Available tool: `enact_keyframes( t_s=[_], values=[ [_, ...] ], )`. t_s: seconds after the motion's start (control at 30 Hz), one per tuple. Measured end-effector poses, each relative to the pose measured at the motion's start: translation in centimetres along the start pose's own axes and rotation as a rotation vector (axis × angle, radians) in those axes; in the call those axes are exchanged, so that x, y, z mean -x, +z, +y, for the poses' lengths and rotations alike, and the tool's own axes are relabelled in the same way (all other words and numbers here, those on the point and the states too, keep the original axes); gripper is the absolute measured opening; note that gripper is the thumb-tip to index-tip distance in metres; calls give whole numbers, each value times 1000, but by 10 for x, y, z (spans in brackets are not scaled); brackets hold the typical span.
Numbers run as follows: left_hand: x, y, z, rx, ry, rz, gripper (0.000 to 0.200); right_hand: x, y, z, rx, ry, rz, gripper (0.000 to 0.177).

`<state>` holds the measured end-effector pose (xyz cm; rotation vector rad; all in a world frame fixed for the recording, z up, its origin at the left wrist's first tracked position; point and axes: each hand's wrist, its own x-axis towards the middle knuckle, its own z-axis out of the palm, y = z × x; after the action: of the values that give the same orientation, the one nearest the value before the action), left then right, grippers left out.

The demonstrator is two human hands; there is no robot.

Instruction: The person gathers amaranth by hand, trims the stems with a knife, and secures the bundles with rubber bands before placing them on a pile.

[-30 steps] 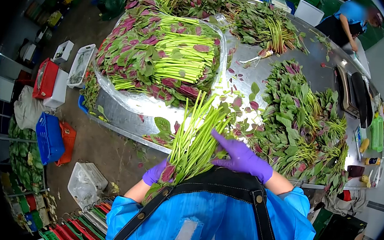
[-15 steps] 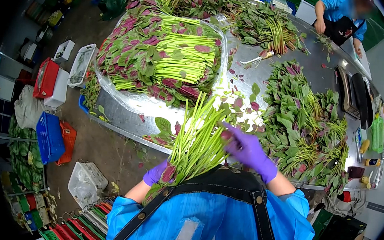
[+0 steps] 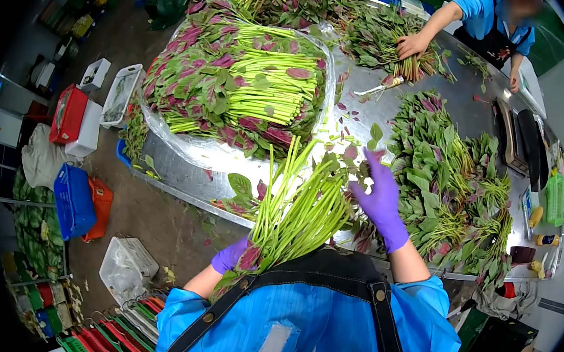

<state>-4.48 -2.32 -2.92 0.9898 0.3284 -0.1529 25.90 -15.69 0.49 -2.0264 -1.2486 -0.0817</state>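
Note:
A loose bunch of green stems with red-green leaves [image 3: 302,208] leans against my apron, stems pointing up. My left hand [image 3: 229,257], in a purple glove, holds it low on the left side, its fingers mostly hidden behind the leaves. To the right of the bunch, my right hand [image 3: 380,198], also gloved, is raised with fingers spread and nothing in it. Small leaves and cut stem pieces [image 3: 346,141] lie on the metal table [image 3: 180,176] just beyond. A large stack of leafy greens [image 3: 274,83] fills a clear plastic bag behind them.
More leafy bundles [image 3: 432,170] cover the table's right side. At the back right, a co-worker's hand [image 3: 413,46] touches another bundle [image 3: 387,40]. A knife [image 3: 380,86] lies nearby. A scale-like tray [image 3: 511,140] stands right; crates [image 3: 74,202] sit on the floor at left.
My right hand has moved right, away from the stems, and its fingers have spread. The stems have fanned out slightly. The co-worker's arm has reached left onto the back bundle.

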Motion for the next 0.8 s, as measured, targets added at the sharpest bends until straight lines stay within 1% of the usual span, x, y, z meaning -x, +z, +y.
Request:
enact_keyframes(
  t_s=[0.03,0.1,0.13,0.2,0.23,0.3,0.33,0.47,0.57,0.6,0.63,0.67,0.7,0.73,0.8],
  values=[
    [-2,1,1,42,-10,8,83,1,0,-7,0,3,-2,66],
    [-3,5,3,112,-29,22,83,6,8,-29,-231,-93,-327,70],
    [-4,5,4,141,-37,26,83,8,10,-34,-232,-91,-326,70],
    [-4,7,7,187,-48,38,82,8,14,-41,-533,171,-759,81],
    [-4,8,8,203,-50,44,82,6,14,-43,-536,168,-760,81],
    [-4,9,8,237,-55,55,82,3,9,-50,-563,147,-798,89],
    [-4,10,9,253,-57,57,81,2,6,-53,-536,114,-805,96],
    [-5,10,8,303,-69,81,80,9,7,-63,-566,144,-730,100],
    [-3,8,3,343,-98,116,80,13,15,-67,-682,390,-845,101],
    [-3,7,2,357,-106,132,80,13,16,-69,-708,417,-823,97],
    [-2,7,1,371,-122,152,80,14,16,-69,-708,416,-822,97],
    [-1,6,2,369,-121,152,80,15,16,-69,-775,427,-790,94],
    [-1,5,5,272,-97,100,77,15,16,-69,-841,437,-759,91],
    [-1,4,6,175,-73,49,75,15,15,-66,-840,436,-760,91],
    [1,0,0,166,-54,56,76,10,10,-49,-968,561,-686,81]
  ],
)
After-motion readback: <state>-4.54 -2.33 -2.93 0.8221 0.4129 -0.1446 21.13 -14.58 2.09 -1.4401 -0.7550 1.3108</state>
